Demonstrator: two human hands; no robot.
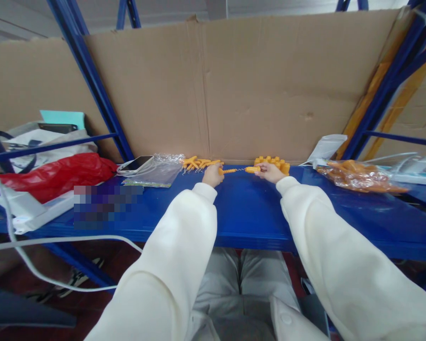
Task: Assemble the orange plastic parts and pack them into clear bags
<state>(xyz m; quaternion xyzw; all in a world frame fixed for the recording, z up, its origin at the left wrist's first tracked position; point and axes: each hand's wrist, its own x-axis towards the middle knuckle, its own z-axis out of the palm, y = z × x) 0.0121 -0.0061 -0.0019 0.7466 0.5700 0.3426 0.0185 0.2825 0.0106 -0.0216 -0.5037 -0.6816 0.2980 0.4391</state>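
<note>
My left hand (212, 176) is closed on one end of an orange spiral-shaped piece (229, 171), whose ridged part sticks out to the right. A thin metal chain (240, 169) runs from it to a small orange plastic piece (252, 169). My right hand (270, 173) pinches that small piece by its right end. Just behind my left hand lies a heap of orange branched pieces (195, 163) with small chains or hooks attached. Beside and behind my right hand stand several orange knobbed blocks (282, 166), partly hidden by the hand.
On the blue shelf (250, 213), a clear plastic bag (159, 170) and a phone (138, 164) with a white cable lie left. Farther left is a red bag (64, 175). Right lies a clear bag of orange pieces (358, 175). A cardboard wall (270, 85) stands behind.
</note>
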